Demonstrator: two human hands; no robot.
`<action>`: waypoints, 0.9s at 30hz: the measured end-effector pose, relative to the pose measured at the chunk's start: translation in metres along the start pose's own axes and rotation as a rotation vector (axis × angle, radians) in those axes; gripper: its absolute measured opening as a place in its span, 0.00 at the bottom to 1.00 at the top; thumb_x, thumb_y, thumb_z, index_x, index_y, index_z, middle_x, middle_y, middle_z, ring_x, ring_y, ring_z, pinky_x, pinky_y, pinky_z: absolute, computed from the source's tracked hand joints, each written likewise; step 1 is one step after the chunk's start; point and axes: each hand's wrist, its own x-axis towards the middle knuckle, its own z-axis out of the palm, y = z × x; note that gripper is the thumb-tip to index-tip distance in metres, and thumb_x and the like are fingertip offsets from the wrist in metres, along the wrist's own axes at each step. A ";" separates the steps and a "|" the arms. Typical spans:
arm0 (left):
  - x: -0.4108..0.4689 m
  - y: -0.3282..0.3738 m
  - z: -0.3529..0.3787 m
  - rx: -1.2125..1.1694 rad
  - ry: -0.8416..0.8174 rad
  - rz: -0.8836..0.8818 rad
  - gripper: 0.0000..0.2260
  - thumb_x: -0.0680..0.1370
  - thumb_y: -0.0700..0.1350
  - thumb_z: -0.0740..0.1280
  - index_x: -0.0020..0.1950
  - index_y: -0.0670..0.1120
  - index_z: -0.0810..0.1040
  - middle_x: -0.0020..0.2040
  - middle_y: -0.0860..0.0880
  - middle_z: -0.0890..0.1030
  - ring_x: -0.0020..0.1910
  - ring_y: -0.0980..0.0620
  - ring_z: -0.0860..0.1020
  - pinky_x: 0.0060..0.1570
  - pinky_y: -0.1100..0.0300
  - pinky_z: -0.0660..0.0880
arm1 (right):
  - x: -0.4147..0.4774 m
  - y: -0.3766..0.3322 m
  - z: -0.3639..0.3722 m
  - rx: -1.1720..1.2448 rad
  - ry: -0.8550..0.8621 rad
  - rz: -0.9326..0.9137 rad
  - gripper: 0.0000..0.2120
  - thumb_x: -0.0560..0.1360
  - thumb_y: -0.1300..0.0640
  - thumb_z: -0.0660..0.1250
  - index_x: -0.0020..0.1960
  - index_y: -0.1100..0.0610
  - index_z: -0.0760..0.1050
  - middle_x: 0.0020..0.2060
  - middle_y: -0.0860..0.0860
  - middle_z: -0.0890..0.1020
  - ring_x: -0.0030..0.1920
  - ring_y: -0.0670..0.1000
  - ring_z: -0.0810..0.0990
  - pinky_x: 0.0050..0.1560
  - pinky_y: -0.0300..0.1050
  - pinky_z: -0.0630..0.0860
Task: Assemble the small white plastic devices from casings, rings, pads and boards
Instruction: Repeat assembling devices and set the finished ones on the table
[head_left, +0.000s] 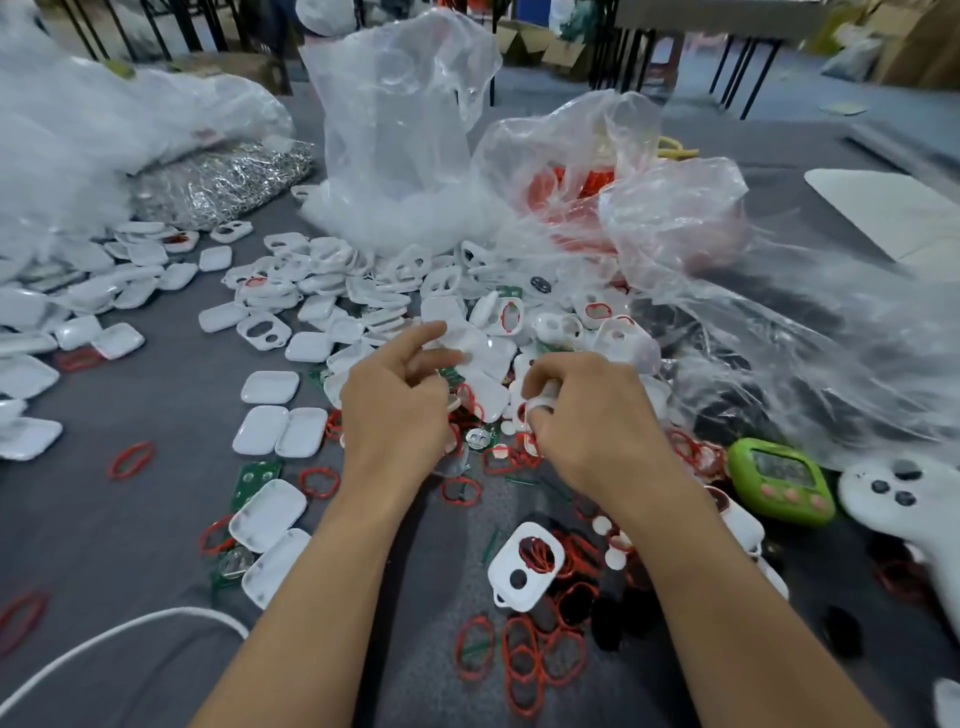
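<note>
White casings (363, 291), glossy rounded rectangles, some with two cut-out openings, lie heaped across the middle of the grey surface (156, 519) and out to its left edge. Red rings (519, 660) are scattered toward the near edge, and green boards (254, 478) show among them. One casing front (524, 566) with two openings lies near the near edge, red rings inside its larger opening. The left hand (395, 405) hovers over the middle of the heap, fingers half-extended and blurred; whether it holds anything cannot be told. The right hand (592, 421), just beside it, curls its fingers round a small white piece (540, 404).
</note>
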 end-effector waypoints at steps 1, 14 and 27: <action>-0.001 0.000 0.001 0.062 -0.042 0.019 0.25 0.70 0.35 0.62 0.58 0.61 0.82 0.45 0.62 0.87 0.42 0.60 0.84 0.43 0.59 0.82 | 0.002 0.002 0.000 0.031 0.007 0.024 0.09 0.72 0.60 0.72 0.44 0.46 0.81 0.36 0.42 0.78 0.43 0.50 0.79 0.35 0.34 0.67; -0.012 -0.001 0.011 0.519 -0.180 0.296 0.28 0.80 0.45 0.65 0.80 0.58 0.63 0.61 0.60 0.83 0.56 0.50 0.80 0.55 0.56 0.72 | 0.004 0.009 -0.010 0.064 0.044 -0.105 0.21 0.71 0.63 0.71 0.61 0.47 0.84 0.58 0.49 0.84 0.59 0.45 0.77 0.58 0.22 0.66; -0.019 -0.001 0.015 0.598 -0.138 0.434 0.17 0.75 0.47 0.71 0.64 0.56 0.83 0.55 0.55 0.84 0.59 0.50 0.78 0.61 0.58 0.71 | 0.011 0.017 0.000 0.512 0.098 0.055 0.15 0.74 0.54 0.76 0.60 0.47 0.84 0.45 0.37 0.85 0.47 0.34 0.83 0.49 0.32 0.79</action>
